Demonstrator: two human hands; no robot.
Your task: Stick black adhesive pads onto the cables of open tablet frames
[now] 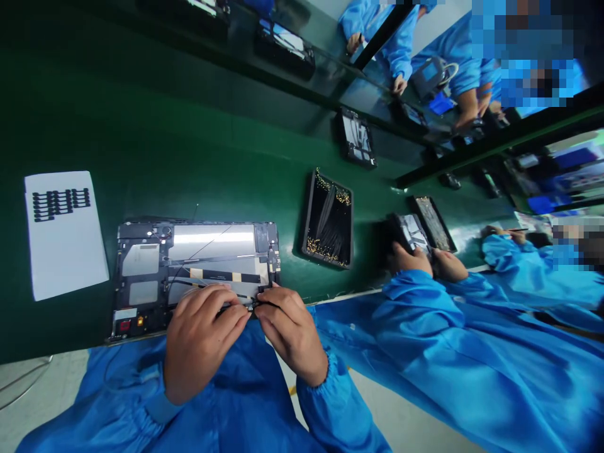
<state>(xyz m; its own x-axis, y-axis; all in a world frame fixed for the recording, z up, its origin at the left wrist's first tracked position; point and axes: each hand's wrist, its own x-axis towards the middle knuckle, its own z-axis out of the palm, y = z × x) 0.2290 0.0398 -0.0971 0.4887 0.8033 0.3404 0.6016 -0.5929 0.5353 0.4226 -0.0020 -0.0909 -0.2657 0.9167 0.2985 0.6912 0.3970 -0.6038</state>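
Observation:
An opened tablet [151, 289] lies on the green bench in front of me, its inside facing up with flat ribbon cables [221, 275] and silver battery plates. At its near edge, towards the right corner, my left hand [205, 340] and my right hand [292, 330] meet with fingertips pinched. Between the two sets of fingertips is something small, too hidden to name. A thin black wire [207, 242] loops up across the tablet's middle. My hands cover part of the near edge.
At left, a white sheet [70, 251] carries rows of small black stickers. A black tray [329, 220] of dark wires with gold ends stands to the right. Another opened device [357, 138] lies farther back. A co-worker's hands [413, 261] handle a device at right, beside a second tray [433, 223].

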